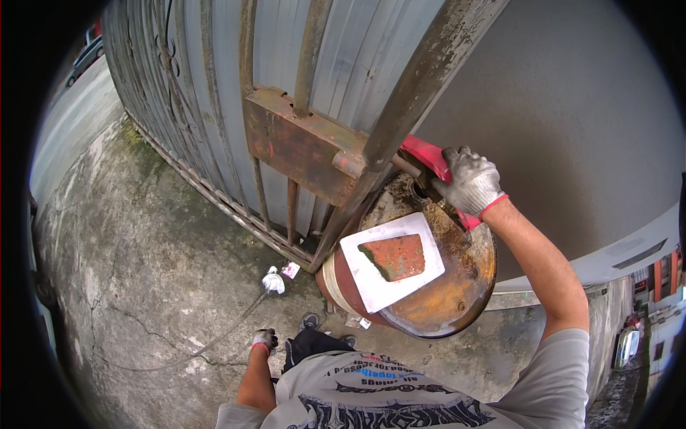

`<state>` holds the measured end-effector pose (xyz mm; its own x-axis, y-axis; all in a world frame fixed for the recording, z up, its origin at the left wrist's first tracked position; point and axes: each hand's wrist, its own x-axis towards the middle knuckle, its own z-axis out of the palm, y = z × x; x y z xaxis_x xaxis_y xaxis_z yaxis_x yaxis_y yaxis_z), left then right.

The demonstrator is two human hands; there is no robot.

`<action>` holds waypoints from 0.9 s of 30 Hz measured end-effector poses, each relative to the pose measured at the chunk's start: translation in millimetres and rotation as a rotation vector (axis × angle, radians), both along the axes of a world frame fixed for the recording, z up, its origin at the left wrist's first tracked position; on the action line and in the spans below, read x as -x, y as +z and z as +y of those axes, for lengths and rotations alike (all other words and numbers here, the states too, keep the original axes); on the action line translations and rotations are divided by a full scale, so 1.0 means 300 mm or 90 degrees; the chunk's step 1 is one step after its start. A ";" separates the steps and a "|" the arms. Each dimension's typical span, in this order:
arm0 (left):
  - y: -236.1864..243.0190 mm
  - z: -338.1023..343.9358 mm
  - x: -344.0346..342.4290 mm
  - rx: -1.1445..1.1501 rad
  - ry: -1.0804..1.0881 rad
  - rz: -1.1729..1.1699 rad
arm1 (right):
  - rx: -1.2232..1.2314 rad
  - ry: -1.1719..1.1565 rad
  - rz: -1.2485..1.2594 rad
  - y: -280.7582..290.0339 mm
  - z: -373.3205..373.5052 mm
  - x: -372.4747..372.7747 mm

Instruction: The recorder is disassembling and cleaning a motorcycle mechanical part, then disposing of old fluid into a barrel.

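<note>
My right hand [471, 179], in a pale grey work glove with a red cuff, is closed on a long red piece [429, 154]. The piece leans between the gate post and the grey wall, at the back of a rusty drum top [439, 304]; its exact kind is unclear. On the drum lies a white square sheet [364, 279] with a broken red brick [400, 257] on it. Low at my left side, my left hand [265, 339], also gloved, hangs with its fingers curled. Whether anything is inside those fingers cannot be made out.
A barred metal gate [214, 107] with a rusty lock box [296, 146] stands ahead, beside the drum. The grey wall [557, 129] rises at right. On the cracked concrete floor [143, 279] lie a white crumpled wrapper [272, 281] and other scraps.
</note>
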<state>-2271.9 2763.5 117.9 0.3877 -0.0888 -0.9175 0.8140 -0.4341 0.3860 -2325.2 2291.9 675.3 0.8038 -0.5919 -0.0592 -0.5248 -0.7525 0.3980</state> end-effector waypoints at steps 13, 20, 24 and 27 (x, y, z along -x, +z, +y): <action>0.020 -0.024 0.001 0.004 0.000 0.007 | -0.003 -0.007 0.015 0.002 0.000 0.003; -0.006 -0.007 -0.002 0.009 -0.014 -0.005 | 0.020 -0.004 0.022 -0.013 -0.003 0.001; -0.005 -0.029 -0.005 0.016 -0.022 -0.003 | 0.028 -0.006 0.026 -0.029 -0.008 0.015; -0.017 -0.013 -0.002 0.023 -0.019 -0.026 | 0.027 0.008 0.049 -0.031 0.017 0.016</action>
